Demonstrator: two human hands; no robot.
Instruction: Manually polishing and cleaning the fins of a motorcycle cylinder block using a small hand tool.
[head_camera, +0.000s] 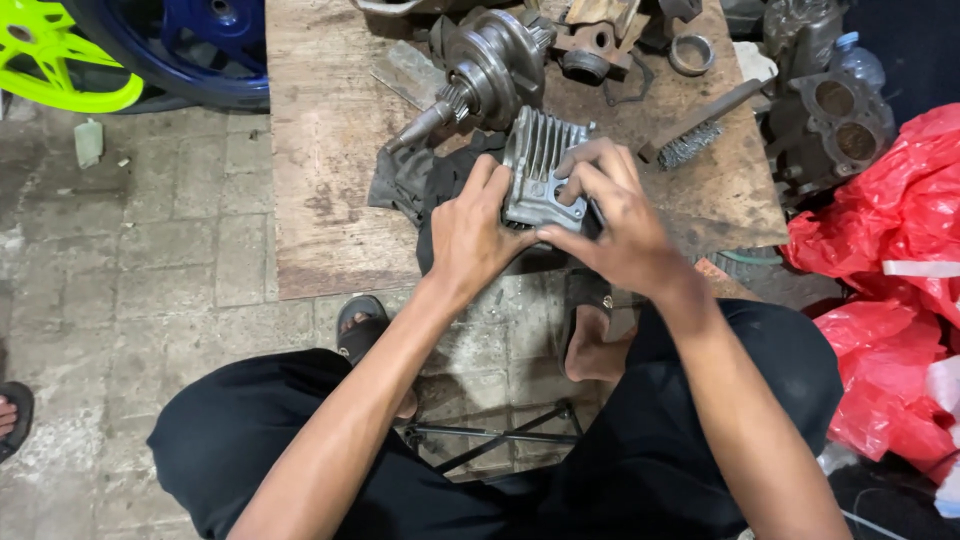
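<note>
A grey finned metal engine cylinder (540, 165) is gripped between both hands over the near edge of a low wooden board (320, 160). My left hand (470, 235) clasps its left side and underside. My right hand (610, 215) wraps over its right side, fingers curled across the face. A dark rag (415, 180) lies beneath the cylinder on the board. Just behind it rests a steel crankshaft (480, 75) with its shaft pointing left.
A wire brush (695, 130), a metal ring (691, 53) and other engine parts lie on the board's far side. An engine block (825, 120) and red plastic bags (890, 250) sit at the right. Blue (200, 50) and neon green (60, 60) wheels stand far left on the paved floor.
</note>
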